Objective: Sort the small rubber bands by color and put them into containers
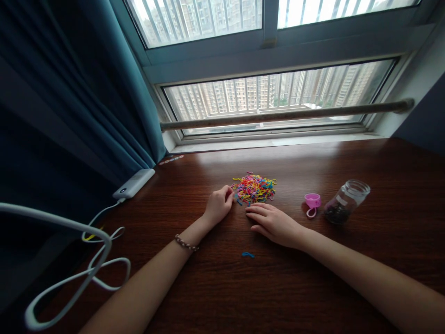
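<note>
A heap of small multicoloured elastic bands (255,188) lies on the brown wooden table. At its left edge is my left hand (219,204), with thumb and fingers pressed together; whatever they pinch, if anything, is too small to make out. My right hand (274,222) rests palm down by the heap's near side, its fingers stretched out and slightly apart. A single blue band (248,254) lies nearer to me, apart from the heap. To the right are a pink cap with a ring (312,201) and a tilted clear jar (347,202) with dark contents.
A white power bank (135,183) lies at the left by the blue curtain (139,116), with a looping white cable (107,262) attached. A metal rail (288,116) crosses the window behind the table (215,287).
</note>
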`<state>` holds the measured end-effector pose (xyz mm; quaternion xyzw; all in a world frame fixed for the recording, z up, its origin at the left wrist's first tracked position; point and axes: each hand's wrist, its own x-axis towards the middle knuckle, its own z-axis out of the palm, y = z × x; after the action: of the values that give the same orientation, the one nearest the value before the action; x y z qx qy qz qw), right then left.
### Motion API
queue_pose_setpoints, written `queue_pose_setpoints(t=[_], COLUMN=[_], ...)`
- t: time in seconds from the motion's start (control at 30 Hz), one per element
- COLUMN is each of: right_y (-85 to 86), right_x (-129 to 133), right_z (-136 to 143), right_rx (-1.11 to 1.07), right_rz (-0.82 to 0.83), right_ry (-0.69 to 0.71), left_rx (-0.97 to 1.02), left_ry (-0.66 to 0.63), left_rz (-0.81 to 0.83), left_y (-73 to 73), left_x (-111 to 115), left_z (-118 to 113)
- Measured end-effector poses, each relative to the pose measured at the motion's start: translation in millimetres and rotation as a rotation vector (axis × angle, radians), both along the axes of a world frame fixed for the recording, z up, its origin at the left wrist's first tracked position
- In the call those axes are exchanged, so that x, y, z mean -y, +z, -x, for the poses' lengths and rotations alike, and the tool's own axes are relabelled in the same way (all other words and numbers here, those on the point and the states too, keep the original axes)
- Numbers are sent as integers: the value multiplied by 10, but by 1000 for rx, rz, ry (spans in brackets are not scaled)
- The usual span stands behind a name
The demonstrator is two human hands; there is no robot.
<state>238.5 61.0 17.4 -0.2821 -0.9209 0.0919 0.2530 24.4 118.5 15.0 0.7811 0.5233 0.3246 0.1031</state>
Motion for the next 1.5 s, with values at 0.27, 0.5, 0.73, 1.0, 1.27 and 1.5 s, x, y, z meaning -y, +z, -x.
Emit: queue_pose_setpoints(t=[0.27,0.5,0.73,1.0,1.27,1.5], right_y=[60,176,11,-85,-83,-37], right_x=[88,102,-237,-242,-233,-227], right_z=[-32,-82,-267,-248,-234,-264], right_rx=[-139,-454,-556,-309,-369,-577], right_rz=[157,486,197,104,88,218], right_ry=[131,-9,-591,-392,-395,-524], left_rx=[158,156,195,-44,-140,2], left_ry=[-228,-469,-573,-182,-164,-260], left_rz=[119,341,465,30,38,58], left_y=[58,165,198,101,68,107], left_x=[92,218,184,126,104,96], left_z=[4,-31,-25,-67,-60,-55])
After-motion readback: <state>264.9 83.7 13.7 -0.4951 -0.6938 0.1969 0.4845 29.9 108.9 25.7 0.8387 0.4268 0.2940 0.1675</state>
